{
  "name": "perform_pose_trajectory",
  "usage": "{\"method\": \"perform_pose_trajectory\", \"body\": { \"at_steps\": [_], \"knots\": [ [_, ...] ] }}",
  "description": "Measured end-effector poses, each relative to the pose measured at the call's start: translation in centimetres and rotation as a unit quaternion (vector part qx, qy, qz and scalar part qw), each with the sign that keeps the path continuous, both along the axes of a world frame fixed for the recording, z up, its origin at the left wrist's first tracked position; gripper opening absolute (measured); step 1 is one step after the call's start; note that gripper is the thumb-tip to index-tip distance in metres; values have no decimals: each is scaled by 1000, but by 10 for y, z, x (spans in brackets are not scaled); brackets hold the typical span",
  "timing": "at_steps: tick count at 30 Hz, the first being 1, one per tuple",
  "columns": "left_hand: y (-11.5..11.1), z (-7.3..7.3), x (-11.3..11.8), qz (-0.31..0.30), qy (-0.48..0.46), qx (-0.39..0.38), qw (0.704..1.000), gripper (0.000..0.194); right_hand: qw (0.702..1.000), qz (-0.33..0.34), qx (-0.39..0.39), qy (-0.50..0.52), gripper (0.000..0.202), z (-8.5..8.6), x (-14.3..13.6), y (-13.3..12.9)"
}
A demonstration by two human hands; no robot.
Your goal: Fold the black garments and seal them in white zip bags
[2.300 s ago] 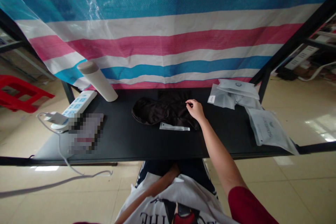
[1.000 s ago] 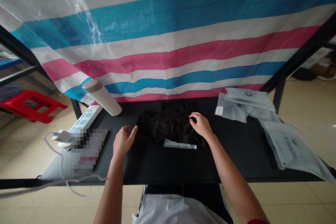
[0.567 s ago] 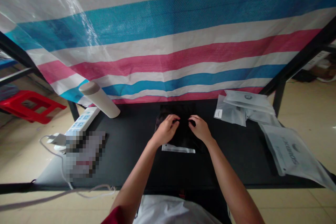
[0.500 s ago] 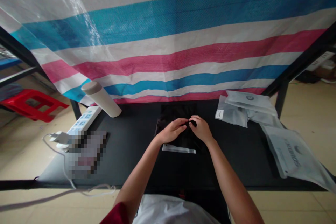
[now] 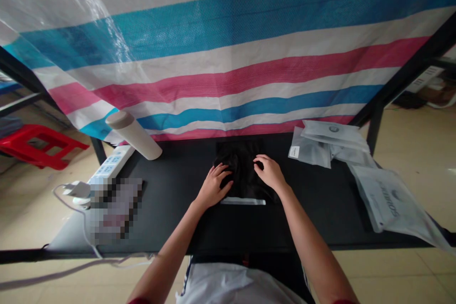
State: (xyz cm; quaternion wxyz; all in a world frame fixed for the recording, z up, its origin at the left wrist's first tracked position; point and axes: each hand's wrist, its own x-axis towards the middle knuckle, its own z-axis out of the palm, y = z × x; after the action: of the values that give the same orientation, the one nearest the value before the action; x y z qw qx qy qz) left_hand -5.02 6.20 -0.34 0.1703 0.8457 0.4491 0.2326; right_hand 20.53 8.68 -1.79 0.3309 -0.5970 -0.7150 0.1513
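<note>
Black cloth (image 5: 246, 179) lies beneath the spread, ungripping left hand (image 5: 213, 186); right hand (image 5: 270, 172) curled, grip unclear.

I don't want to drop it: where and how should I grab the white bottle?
Try gripping the white bottle around its middle, coming from the right: its body looks round and straight-sided there, the power strip lies on its left, and the striped sheet hangs behind it.

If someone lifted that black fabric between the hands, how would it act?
The black fabric would probably be floppy, since it lies in soft wrinkles. It may be light, as it looks thin and sits low on the table. Pushed, it would likely bunch rather than roll, having no rigid shape visible.
</note>
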Motion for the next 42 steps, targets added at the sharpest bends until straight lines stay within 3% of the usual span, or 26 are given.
{"method": "perform_pose_trajectory", "body": {
  "at_steps": [3, 7, 12, 17, 22, 25, 29, 35, 38, 42],
  "knots": [
    [-9, 11, -8, -10, -21, -6, 1000, 43, 998, 0, 15, 54, 18, 9, 5, -9],
    [-21, 22, -37, -31, 0, -24, 999, 56, 998, 26, 9, 54, 19, 20, 21, -47],
    [-32, 8, -64, -57, 57, -67, 994, 64, 992, 113, -52, -24, 37, 17, 41, -101],
    [-31, 2, -63, -40, 53, -42, 997, 42, 994, 98, -31, -42, 30, 5, 44, -115],
    [-27, 5, -60, 37, -20, -27, 999, 30, 998, 57, 14, -10, 18, 9, 40, -104],
    [-19, 9, -55, 94, -98, -70, 988, 32, 998, 14, 2, 60, 20, 20, 37, -89],
    [7, 10, -40, 89, -152, -106, 979, 33, 991, -6, -13, 134, 26, 28, 29, -47],
    [57, 2, -26, 174, -71, -107, 976, 26, 988, -62, -23, 138, 22, 7, 19, 16],
    [62, 4, -30, 212, -49, -97, 971, 23, 992, -66, -43, 97, 18, -3, 17, 24],
    [54, 5, -40, 280, 5, -69, 958, 37, 991, -96, -30, 90, 22, -12, 19, 23]
  ]
}}
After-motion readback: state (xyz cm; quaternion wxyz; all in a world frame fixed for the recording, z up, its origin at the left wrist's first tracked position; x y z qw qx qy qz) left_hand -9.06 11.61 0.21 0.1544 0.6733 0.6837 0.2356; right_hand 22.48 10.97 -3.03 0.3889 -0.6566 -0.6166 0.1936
